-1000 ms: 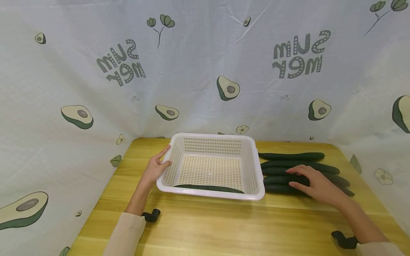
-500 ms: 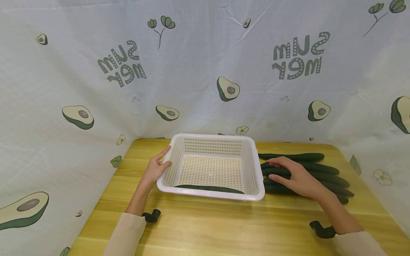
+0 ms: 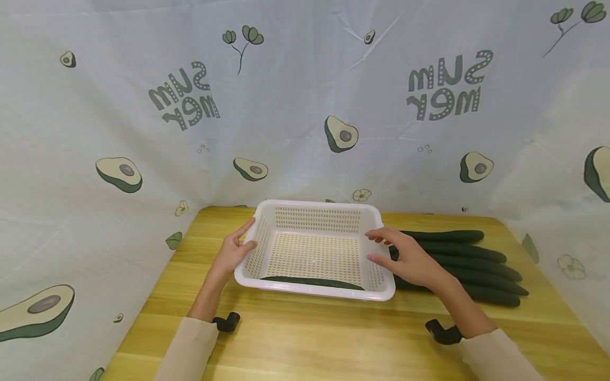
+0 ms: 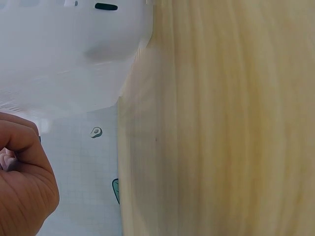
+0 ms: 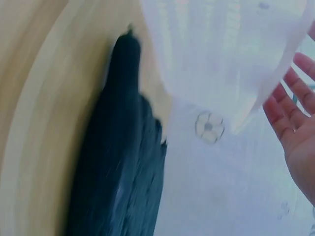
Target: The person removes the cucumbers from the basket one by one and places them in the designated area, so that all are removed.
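A white plastic basket (image 3: 312, 292) with slotted sides sits on the wooden table. Its left rim is held by my left hand (image 3: 230, 257), thumb over the inner edge; the left wrist view shows that hand (image 4: 24, 182) with curled fingers. One dark green cucumber (image 3: 312, 282) lies along the basket's near inner side. At the right rim, my right hand (image 3: 405, 257) reaches over the edge with loosely spread fingers and holds nothing. In the right wrist view, the hand's fingers (image 5: 290, 105) are beside the rim; whether they touch it I cannot tell.
Several cucumbers (image 3: 472, 266) lie side by side on the table right of the basket, partly behind my right hand. A pale cloth (image 3: 295, 132) printed with avocados hangs behind and beside the table (image 3: 324, 338). A black mount (image 3: 443, 332) is on each wrist.
My right hand has moved left from above the cucumbers to the basket's right rim. My left hand, the basket and the cucumber inside keep their places.
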Motion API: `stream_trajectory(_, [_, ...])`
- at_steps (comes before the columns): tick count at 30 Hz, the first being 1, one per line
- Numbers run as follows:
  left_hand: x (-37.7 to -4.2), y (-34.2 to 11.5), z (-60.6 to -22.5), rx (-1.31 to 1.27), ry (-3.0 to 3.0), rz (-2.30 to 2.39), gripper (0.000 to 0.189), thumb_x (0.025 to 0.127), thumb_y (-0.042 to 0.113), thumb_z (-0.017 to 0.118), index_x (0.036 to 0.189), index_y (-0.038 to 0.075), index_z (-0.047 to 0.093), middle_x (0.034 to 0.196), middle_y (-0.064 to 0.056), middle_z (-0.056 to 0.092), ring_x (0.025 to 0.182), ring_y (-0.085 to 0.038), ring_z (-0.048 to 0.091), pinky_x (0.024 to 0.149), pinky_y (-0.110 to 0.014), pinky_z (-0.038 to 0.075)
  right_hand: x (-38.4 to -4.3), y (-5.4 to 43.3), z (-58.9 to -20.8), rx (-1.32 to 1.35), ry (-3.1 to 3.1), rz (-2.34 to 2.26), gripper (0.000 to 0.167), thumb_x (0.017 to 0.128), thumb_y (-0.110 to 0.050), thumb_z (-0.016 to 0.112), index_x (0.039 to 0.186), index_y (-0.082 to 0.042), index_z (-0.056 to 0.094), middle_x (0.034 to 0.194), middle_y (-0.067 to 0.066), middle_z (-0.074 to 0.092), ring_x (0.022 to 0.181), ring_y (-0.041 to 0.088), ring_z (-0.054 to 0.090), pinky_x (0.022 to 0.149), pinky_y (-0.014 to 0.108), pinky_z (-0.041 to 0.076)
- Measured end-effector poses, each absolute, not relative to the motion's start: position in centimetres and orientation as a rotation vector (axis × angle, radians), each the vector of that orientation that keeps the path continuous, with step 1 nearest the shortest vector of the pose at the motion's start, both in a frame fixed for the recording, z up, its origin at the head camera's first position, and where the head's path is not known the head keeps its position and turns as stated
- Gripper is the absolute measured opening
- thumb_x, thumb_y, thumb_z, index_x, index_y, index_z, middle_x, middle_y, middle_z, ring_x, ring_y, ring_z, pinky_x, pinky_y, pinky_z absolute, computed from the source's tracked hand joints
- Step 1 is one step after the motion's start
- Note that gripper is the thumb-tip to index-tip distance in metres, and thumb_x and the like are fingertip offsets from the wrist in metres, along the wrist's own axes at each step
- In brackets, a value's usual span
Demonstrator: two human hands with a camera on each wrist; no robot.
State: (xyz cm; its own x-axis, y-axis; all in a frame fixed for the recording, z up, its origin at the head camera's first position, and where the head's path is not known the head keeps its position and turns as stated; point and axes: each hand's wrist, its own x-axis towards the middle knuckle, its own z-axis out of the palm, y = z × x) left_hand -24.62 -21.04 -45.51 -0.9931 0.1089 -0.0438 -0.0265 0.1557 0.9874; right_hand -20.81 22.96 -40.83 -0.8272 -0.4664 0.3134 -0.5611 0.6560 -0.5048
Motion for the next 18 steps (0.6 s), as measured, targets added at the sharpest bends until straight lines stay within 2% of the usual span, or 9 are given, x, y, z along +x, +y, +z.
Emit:
stream_trajectory(7, [-24.6, -21.1, -45.6, 0.079, 2.312, 1.971, 0.07, 0.1, 0.007, 0.06, 0.161, 0.031, 0.037, 0.067, -0.015, 0.071, 0.093, -0.04, 0.076, 0.074, -0.043, 0.064, -21.3, 19.5, -40.3, 0.904, -2.759, 0.98, 0.056, 0.093, -0.037, 0.076, 0.14, -0.012, 0.059, 0.133, 0.003, 0.064, 0.115, 0.024, 0.061, 0.097, 0.051, 0.054])
stream_trajectory(18, [-24.8, -21.1, -45.5, 0.067, 2.314, 1.967, 0.07, 0.1, 0.007, 0.06, 0.161, 0.031, 0.036, 0.064, -0.011, 0.068, 0.086, -0.036, 0.078, 0.073, -0.043, 0.064, -22.2, 14.8, -40.3, 1.088, -2.798, 1.074, 0.06, 0.095, -0.036, 0.074, 0.144, -0.007, 0.055, 0.137, 0.013, 0.063, 0.119, 0.031, 0.062, 0.097, 0.055, 0.055])
